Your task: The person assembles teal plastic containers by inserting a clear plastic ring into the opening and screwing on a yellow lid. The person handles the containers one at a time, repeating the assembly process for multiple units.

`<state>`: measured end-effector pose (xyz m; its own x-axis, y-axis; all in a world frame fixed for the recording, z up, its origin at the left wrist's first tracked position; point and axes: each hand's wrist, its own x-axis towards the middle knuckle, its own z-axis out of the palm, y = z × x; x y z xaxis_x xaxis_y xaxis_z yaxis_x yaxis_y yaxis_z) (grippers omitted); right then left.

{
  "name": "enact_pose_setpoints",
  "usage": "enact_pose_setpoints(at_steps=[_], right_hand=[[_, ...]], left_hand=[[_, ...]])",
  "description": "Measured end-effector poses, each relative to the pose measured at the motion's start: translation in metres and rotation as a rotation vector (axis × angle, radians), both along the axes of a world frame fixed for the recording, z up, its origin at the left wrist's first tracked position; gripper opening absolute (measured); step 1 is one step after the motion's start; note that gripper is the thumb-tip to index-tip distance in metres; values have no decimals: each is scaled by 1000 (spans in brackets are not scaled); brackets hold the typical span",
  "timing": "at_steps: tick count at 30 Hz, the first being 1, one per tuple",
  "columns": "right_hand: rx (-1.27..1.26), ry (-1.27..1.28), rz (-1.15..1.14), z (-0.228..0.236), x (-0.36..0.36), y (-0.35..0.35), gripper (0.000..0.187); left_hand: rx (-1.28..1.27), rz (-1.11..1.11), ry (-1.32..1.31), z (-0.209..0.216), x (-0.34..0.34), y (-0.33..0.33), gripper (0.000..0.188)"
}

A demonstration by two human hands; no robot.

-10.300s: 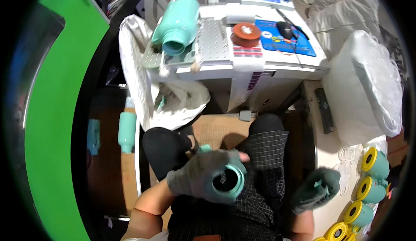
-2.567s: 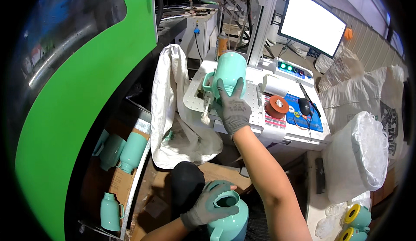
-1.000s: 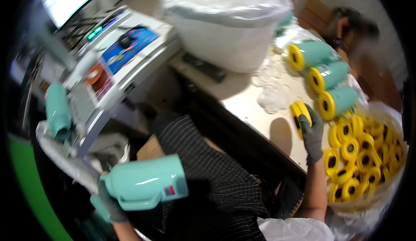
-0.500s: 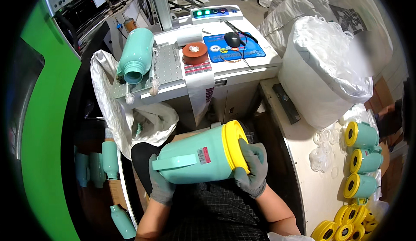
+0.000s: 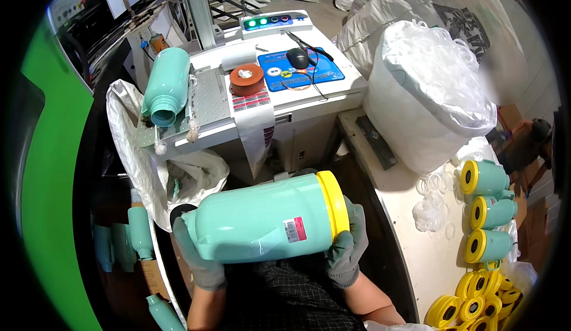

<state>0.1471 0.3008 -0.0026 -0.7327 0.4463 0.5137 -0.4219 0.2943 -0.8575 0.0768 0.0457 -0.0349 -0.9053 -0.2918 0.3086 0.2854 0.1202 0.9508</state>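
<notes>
A mint-green jug (image 5: 256,215) lies sideways in the air above my lap, its yellow lid (image 5: 336,203) at the right end. A small red-and-white barcode label (image 5: 295,230) is stuck to its side. My left hand (image 5: 195,253), in a grey glove, is closed on the left end of the jug. At the other end my gloved right hand (image 5: 350,242) grips the lid's edge, thumb in front; some fingers are hidden behind it. On the workbench to the far left rests another mint-green jug body (image 5: 168,84), lidless, its mouth toward me.
A red tape-like roll (image 5: 246,81), label strip (image 5: 254,132) and black mouse (image 5: 298,57) are on the white bench (image 5: 333,96). At right, a sack of white rings (image 5: 431,51) stands near several lidded jugs (image 5: 492,212) and yellow lids (image 5: 473,307). More green bodies (image 5: 140,230) are at left.
The jug has rolled in my hands, so its handle no longer shows plainly along the front. It lies more level, slightly lower and further left. The whole view has shifted.
</notes>
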Motion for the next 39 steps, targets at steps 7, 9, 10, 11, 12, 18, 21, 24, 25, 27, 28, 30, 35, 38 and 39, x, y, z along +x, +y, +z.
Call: enact_pose_setpoints(at_steps=[7,9,10,11,12,18,21,24,25,27,28,30,35,38,39], right_hand=[[-196,-165,93,3,17,-3,65],[-288,-282,240,2,26,10,71],[-355,-295,315,7,27,16,84],[-368,-255,325,7,24,23,86],[-381,-225,331,5,23,33,88],[-548,26,451,31,-23,61,101],[-523,96,308,27,-12,64,100],[-653,-36,104,-3,35,82,91],[-840,-76,140,-11,51,73,79],[-555,-340,-92,-14,73,54,66],[-388,-349,-317,-40,93,45,63],[-1010,-215,-86,-43,96,86,66],[-313,-160,-596,-27,32,221,56],[345,-268,-884,-15,32,338,50],[503,-353,-920,-21,38,387,48]], left_hand=[[287,-279,-22,17,-5,-16,38],[633,-376,-138,10,-11,-21,38],[592,-363,-109,9,-12,-22,39],[551,-351,-80,9,-12,-22,39],[602,-397,-77,7,-10,-22,40],[870,-574,-61,5,-15,-3,32],[672,-396,-77,15,-13,12,36],[784,-469,-222,33,-2,34,40],[810,-536,-267,49,4,42,41],[599,-616,-170,63,11,67,54],[247,-503,12,54,19,73,70],[-159,-499,276,53,35,110,64],[52,-873,193,70,17,143,41],[-398,-689,388,47,8,100,59],[-476,-647,381,52,6,89,67]])
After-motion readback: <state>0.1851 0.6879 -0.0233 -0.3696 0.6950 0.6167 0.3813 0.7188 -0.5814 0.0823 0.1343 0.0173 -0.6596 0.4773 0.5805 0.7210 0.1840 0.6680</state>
